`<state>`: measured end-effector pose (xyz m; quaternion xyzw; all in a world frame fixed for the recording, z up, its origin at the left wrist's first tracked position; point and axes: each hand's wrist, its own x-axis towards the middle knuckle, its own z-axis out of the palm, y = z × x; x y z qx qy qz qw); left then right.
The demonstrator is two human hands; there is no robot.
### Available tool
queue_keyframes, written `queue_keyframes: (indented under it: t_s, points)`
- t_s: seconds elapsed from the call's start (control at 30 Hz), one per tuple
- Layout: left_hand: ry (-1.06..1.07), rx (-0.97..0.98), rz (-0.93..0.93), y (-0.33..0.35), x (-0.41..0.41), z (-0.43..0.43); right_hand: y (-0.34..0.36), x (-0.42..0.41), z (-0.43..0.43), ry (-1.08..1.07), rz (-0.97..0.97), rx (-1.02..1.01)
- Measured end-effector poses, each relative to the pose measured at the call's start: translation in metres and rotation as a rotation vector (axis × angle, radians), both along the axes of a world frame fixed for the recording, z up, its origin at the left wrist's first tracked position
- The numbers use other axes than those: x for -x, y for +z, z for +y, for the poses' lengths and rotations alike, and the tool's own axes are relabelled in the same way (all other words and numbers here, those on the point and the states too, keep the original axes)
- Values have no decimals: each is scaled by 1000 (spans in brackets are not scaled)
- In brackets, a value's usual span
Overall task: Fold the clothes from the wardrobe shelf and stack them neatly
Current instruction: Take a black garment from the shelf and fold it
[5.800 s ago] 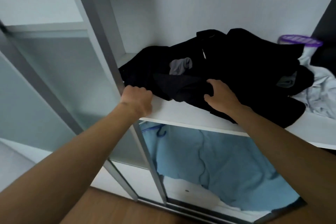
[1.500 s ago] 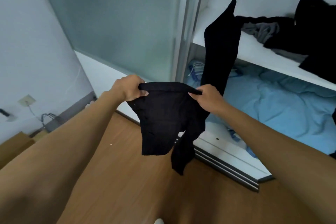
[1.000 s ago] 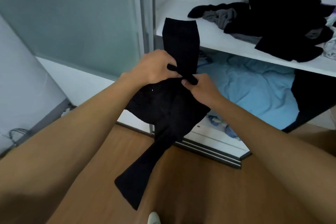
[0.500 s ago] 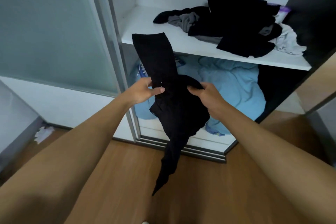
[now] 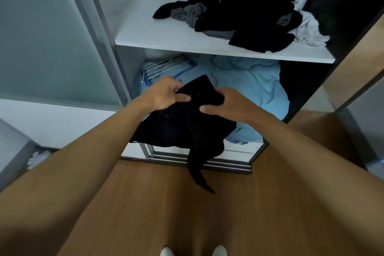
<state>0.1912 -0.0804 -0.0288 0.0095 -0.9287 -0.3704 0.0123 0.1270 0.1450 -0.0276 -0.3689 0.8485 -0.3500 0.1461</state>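
Head view: black garment (image 5: 182,127) bunched, half-folded; one tail dangling

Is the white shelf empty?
No, a messy pile of clothes lies on the shelf, while the left hand and right hand grip only one black garment.

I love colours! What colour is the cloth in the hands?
The cloth is black, best seen in the head view.

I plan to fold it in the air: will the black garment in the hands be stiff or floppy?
Probably floppy: the black garment sags below the left hand and right hand, one end dangling toward the floor. Likely light, since a finger grip holds it.
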Motion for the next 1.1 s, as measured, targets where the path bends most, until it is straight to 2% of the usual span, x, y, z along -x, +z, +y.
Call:
queue_keyframes:
  t_s: [0.1,0.2,0.37,0.53,0.67,0.87,1.0,1.1]
  points:
    - [46,-86,-12,3,-1,8,0,3,-5,-160,110,93]
    - [94,-197,-3,3,-4,6,-2,7,-5,-258,10,253]
    - [145,-7,-314,-29,-19,-15,3,10,2,-271,-71,373]
    - [220,69,-402,-37,-20,-9,5,16,12,-274,-67,328]
    - [351,-156,-379,-18,-11,-1,0,25,29,-348,-44,280]
    - [588,-714,-321,0,-6,17,-6,7,38,-346,-121,398]
    - [586,-966,-347,8,-3,23,-10,-11,29,-283,-149,386]
    - [564,-1035,-356,13,-2,22,-15,-22,25,-237,-187,410]
